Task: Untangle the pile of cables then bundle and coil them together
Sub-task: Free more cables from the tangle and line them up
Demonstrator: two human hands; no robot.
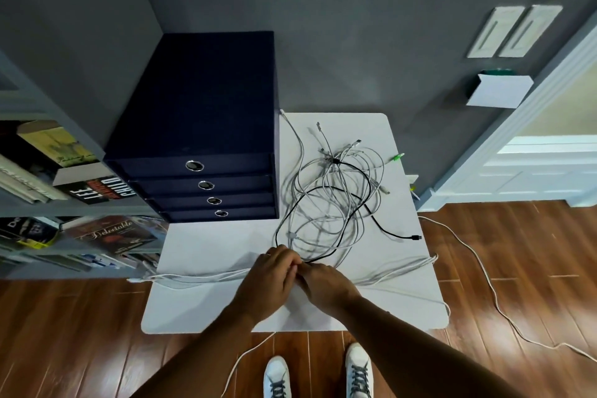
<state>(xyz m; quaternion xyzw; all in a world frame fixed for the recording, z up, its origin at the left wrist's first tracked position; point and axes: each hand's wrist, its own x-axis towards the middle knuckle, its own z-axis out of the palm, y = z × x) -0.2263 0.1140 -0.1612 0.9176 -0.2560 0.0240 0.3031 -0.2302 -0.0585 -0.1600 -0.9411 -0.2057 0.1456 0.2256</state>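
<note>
A tangled pile of white and grey cables [326,200] lies on the white table [200,307], with a black cable [384,228] looping through it. A straightened bunch of white cables [200,276] runs across the table's front, from the left edge to the right edge. My left hand [269,279] and my right hand [324,283] meet at the middle of that bunch, fingers curled, pinching cable where the black loop reaches them. Exactly which strands each hand holds is hidden by the fingers.
A dark blue drawer box [200,126] stands on the table's back left. A bookshelf [48,191] is at the left. A white cable [484,278] trails over the wooden floor at right. My white shoes [277,378] stand below the table edge.
</note>
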